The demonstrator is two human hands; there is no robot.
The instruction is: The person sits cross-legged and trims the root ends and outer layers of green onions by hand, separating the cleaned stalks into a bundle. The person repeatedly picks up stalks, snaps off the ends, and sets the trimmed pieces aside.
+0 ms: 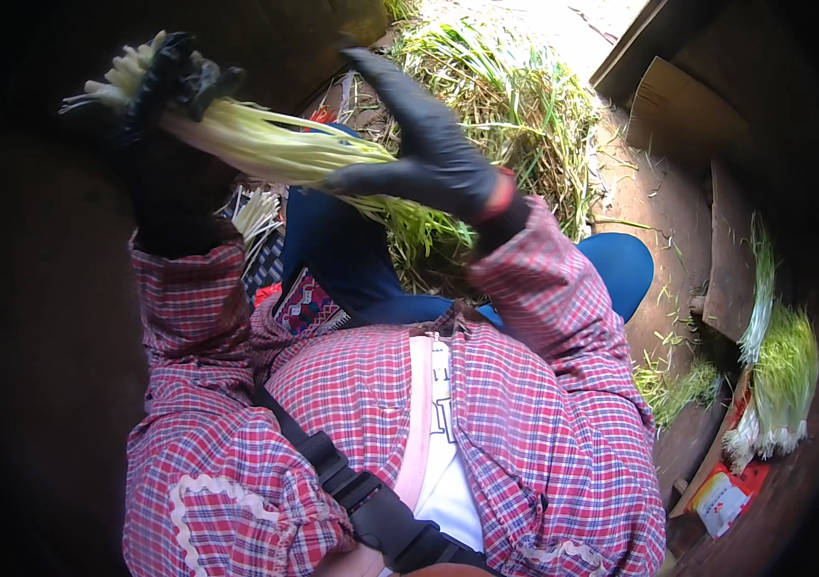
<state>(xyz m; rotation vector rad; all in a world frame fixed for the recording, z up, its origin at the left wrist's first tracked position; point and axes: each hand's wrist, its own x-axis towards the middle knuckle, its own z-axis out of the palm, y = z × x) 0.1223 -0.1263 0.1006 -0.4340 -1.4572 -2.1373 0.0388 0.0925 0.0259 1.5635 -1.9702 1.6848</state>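
My left hand [174,82], in a black glove, is wrapped round a bunch of pale yellow-green chives [255,144] close to its thick white ends. The bunch is held up at the upper left, its leafy tips trailing to the right. My right hand [428,144], also gloved in black and slightly blurred, is open beside the leafy half. Its fingers point up and away from the stalks, while the thumb lies across or against them; whether it presses on them I cannot tell.
A large heap of loose green leaves [505,87] covers the ground ahead. Trimmed white stalks [257,216] lie near my left knee. At the right, rooted bundles [782,375] rest by a red-and-white packet [722,500]. A cardboard piece [683,106] leans at the upper right.
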